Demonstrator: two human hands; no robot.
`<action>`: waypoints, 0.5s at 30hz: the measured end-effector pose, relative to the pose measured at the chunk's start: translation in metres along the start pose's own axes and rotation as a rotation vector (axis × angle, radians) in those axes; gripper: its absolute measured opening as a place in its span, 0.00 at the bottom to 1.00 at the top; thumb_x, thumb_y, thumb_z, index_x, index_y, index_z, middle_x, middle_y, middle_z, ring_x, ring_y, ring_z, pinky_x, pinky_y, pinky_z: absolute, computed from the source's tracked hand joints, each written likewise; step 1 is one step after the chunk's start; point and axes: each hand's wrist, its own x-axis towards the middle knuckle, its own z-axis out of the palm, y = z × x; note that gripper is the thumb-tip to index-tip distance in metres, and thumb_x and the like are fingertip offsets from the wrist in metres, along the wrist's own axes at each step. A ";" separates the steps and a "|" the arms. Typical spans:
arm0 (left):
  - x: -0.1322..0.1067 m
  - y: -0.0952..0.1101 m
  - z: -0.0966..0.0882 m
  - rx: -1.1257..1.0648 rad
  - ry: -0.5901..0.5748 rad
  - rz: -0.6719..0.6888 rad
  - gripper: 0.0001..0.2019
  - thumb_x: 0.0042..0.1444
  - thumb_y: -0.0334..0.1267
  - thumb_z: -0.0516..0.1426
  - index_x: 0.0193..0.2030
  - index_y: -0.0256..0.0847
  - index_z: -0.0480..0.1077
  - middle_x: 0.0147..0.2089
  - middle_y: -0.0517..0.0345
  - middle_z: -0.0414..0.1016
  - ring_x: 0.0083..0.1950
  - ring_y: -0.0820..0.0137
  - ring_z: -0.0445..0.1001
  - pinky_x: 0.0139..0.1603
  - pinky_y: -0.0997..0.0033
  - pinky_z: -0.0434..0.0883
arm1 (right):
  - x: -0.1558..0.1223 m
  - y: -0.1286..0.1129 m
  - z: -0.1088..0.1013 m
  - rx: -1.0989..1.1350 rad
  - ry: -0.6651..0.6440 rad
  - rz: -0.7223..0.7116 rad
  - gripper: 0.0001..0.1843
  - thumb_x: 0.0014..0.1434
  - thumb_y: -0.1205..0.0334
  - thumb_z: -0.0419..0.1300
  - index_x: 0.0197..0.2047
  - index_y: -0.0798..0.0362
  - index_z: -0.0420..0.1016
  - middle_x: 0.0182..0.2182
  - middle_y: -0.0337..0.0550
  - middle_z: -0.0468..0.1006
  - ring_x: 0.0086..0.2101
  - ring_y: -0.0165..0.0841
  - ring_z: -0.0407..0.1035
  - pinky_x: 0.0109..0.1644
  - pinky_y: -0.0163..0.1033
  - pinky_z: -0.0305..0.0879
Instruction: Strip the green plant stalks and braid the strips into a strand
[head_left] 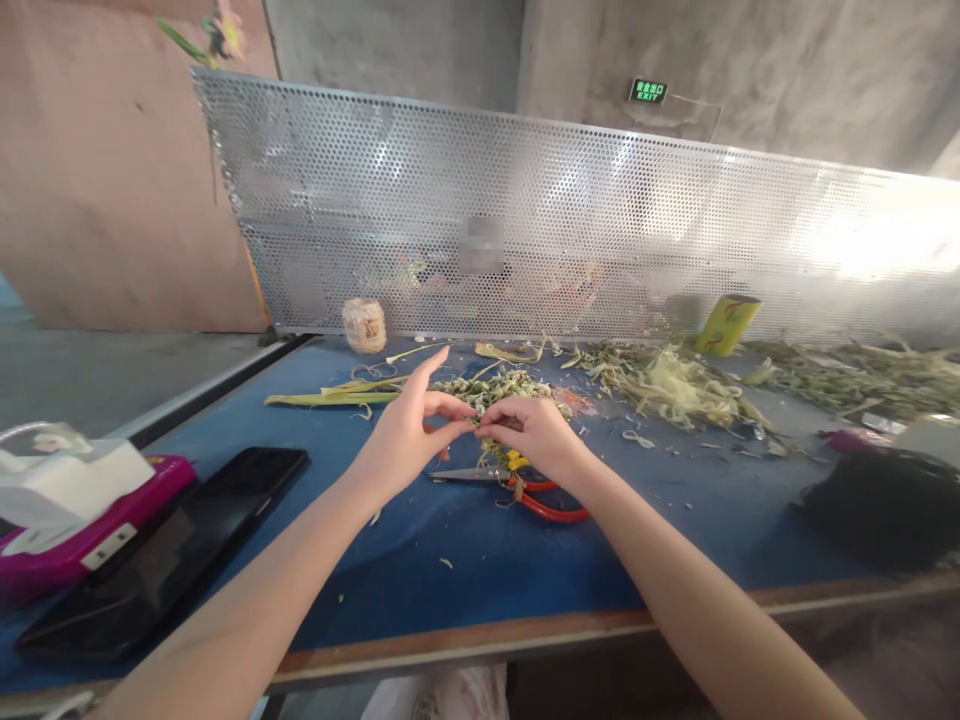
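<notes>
Over the blue table (465,560) my two hands meet on a small bundle of green and pale plant strips (495,390). My left hand (409,430) pinches the bundle with thumb and middle fingers, its index finger stretched up. My right hand (529,430) is closed on the other side of the same bundle. Red-handled scissors (525,490) lie flat on the table just beneath my hands.
A perforated metal screen (570,230) stands along the far edge. A twine spool (364,325) and a yellow-green tube (726,325) stand near it. Leaf scraps (675,385) litter the right. A black tablet (165,550), pink case (82,545) and black bag (885,505) lie at the sides.
</notes>
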 end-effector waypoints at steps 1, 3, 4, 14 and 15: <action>0.000 0.000 0.000 0.004 0.003 0.000 0.37 0.48 0.36 0.57 0.63 0.46 0.42 0.37 0.54 0.74 0.23 0.73 0.71 0.23 0.71 0.71 | 0.000 0.000 0.000 0.002 -0.001 0.000 0.03 0.48 0.67 0.59 0.24 0.53 0.74 0.22 0.37 0.72 0.24 0.26 0.64 0.29 0.30 0.60; 0.000 0.001 0.000 0.011 0.016 0.005 0.37 0.49 0.36 0.57 0.62 0.46 0.42 0.35 0.56 0.74 0.19 0.75 0.68 0.22 0.72 0.70 | 0.000 0.000 0.000 0.011 -0.007 -0.003 0.03 0.48 0.67 0.59 0.24 0.53 0.73 0.22 0.37 0.72 0.24 0.26 0.64 0.28 0.30 0.60; -0.001 0.002 0.000 0.015 0.021 0.006 0.37 0.49 0.36 0.57 0.62 0.46 0.42 0.34 0.57 0.74 0.18 0.76 0.67 0.22 0.72 0.70 | 0.000 0.000 0.000 0.013 -0.010 -0.005 0.03 0.48 0.67 0.59 0.24 0.53 0.73 0.21 0.37 0.72 0.24 0.26 0.64 0.28 0.30 0.60; -0.004 0.003 -0.002 0.178 0.053 0.048 0.32 0.49 0.39 0.57 0.59 0.47 0.48 0.31 0.61 0.75 0.17 0.74 0.67 0.23 0.72 0.68 | 0.002 0.001 0.000 0.050 -0.021 0.079 0.03 0.47 0.65 0.60 0.24 0.54 0.72 0.19 0.35 0.71 0.21 0.24 0.62 0.25 0.29 0.58; -0.004 0.002 -0.002 0.194 0.051 0.056 0.31 0.49 0.39 0.57 0.58 0.47 0.48 0.30 0.61 0.75 0.17 0.74 0.67 0.23 0.71 0.68 | 0.002 0.001 0.000 0.071 -0.022 0.092 0.03 0.46 0.65 0.60 0.24 0.54 0.72 0.19 0.35 0.71 0.21 0.24 0.62 0.25 0.29 0.58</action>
